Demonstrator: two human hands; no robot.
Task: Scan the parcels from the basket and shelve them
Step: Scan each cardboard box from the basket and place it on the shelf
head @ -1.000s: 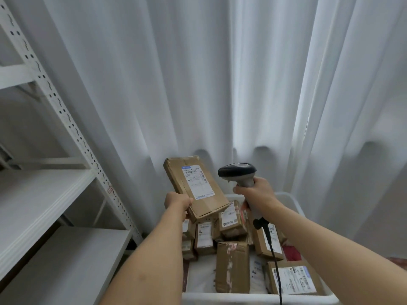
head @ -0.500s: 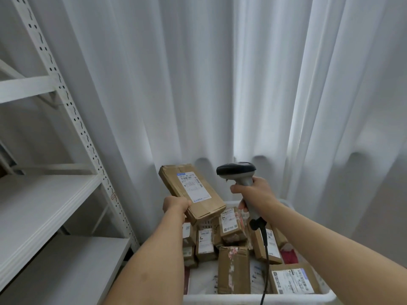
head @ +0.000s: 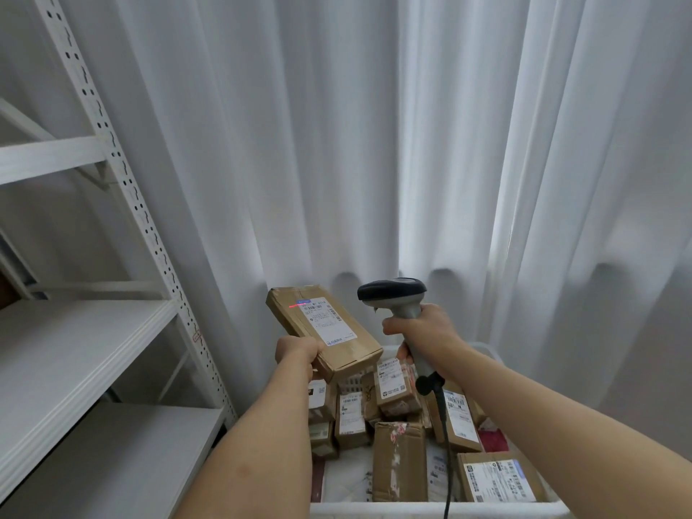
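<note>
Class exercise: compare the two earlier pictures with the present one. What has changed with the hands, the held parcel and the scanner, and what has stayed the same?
A red scan line now falls across the top of the held parcel, at its label's upper edge; earlier none showed. The parcel has tipped slightly flatter. Unchanged: the left hand keeps its grip on the parcel, the right hand on the scanner, both above the basket of parcels.

Soft, even daylight
It glows through the curtain (head: 374, 144); wide-angle bending tilts the shelf (head: 75, 342) at the left edge.
</note>
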